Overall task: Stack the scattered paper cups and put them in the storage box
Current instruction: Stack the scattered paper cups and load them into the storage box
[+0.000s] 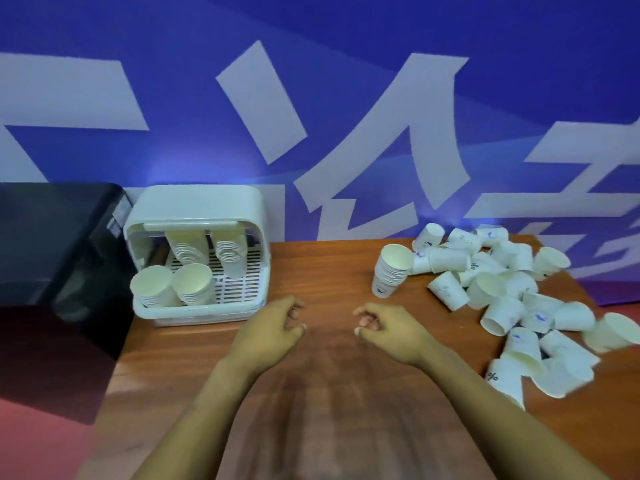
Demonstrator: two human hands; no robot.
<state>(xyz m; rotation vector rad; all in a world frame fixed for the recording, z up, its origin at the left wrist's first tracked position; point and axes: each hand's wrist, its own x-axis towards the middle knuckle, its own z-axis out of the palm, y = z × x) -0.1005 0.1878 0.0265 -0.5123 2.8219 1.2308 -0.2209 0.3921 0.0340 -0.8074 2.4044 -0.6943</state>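
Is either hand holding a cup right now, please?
No, the left hand and right hand hover loosely curled over the table, holding nothing.

Wooden table (pixel 332 271) bears storage box (pixel 197 251), cup stack (pixel 391 270), scattered cups (pixel 512 299).

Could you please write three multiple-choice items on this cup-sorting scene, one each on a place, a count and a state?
1. Where is the storage box?
A. On the table's left edge
B. Among the loose cups
C. On the floor

2. How many cup stacks are inside it?
A. One
B. Four
C. Seven

3. What do the hands hold?
A. A cup each
B. One stack together
C. Nothing

Answers:
1 A: the box sits left, beside the black appliance.
2 B: two stacks at the front, two behind.
3 C: left hand and right hand hover loosely curled over the table; the scattered cups lie to the right.
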